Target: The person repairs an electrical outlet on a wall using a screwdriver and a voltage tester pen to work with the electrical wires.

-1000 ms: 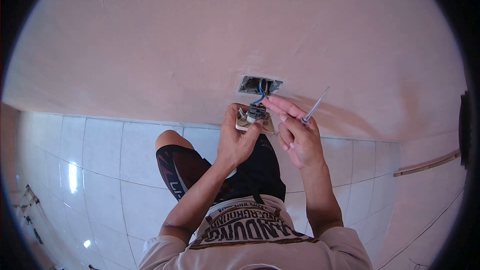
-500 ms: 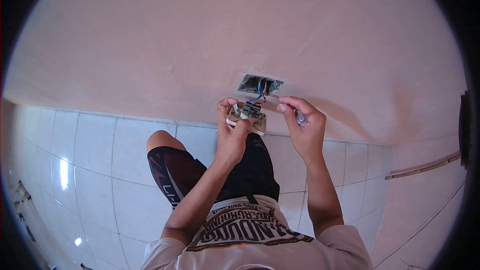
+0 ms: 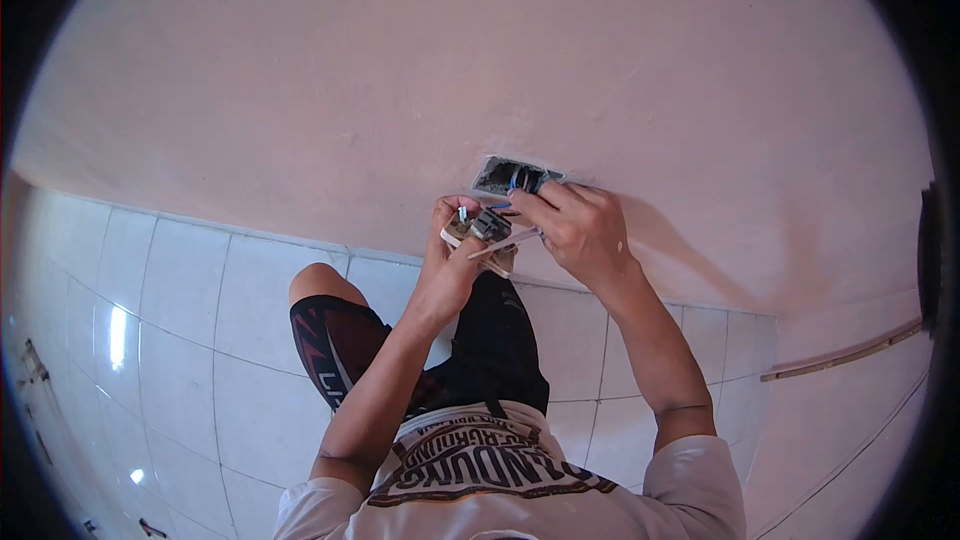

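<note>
My left hand [image 3: 447, 265] holds an electrical wall socket [image 3: 500, 262], its back with a dark grey terminal block [image 3: 490, 226] turned upward. Thumb and fingers grip its pale frame from the left. Blue and dark wires [image 3: 513, 183] run from the wall box [image 3: 495, 176] to this block. At the opening, my right hand [image 3: 585, 230] pinches the wires between thumb and fingers. A slim screwdriver [image 3: 508, 242] also sits in that hand, its shaft slanting down-left across the socket, while its handle is mostly hidden by the hand.
A pink plastered wall [image 3: 330, 90] rises in front, with the box cut into it. White floor tiles [image 3: 180, 300] lie below, around my legs. A wooden strip [image 3: 840, 351] runs along the right side, with a thin cable [image 3: 850, 455] below it.
My right hand has moved up-left to the wires at the box and closed on them. The screwdriver has swung from pointing at the box to lying across the socket.
</note>
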Tool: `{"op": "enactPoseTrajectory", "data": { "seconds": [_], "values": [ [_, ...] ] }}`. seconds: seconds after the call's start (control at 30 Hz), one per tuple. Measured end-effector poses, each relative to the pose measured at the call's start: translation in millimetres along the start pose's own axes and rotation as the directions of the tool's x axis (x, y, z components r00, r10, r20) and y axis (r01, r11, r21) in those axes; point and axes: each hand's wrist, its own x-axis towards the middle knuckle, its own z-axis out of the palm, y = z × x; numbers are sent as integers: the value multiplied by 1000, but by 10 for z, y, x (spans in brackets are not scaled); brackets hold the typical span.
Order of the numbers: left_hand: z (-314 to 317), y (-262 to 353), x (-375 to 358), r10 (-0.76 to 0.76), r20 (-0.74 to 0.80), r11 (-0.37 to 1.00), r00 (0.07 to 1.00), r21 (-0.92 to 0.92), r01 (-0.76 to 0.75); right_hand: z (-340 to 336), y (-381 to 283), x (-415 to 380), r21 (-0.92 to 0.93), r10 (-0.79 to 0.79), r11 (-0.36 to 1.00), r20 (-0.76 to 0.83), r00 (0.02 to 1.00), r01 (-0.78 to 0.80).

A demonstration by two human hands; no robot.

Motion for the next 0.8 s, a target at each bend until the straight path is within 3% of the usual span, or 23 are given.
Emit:
{"op": "enactPoseTrajectory", "data": {
  "seconds": [0.27,0.37,0.57,0.8],
  "values": [
    [-127,41,37,-9,96,987,995,161,-7,98,20,-49,-90,-86,993,-99,991,77],
    [-20,136,12,-45,53,997,998,69,41,126,22,-50,-81,-66,995,-127,990,56],
    [-41,238,3,-116,119,990,986,95,105,149,0,-6,-55,-26,998,-155,988,18],
    [-56,197,28,-132,149,984,980,-103,149,200,-40,44,-61,48,996,-168,985,-59]
  ]
}}
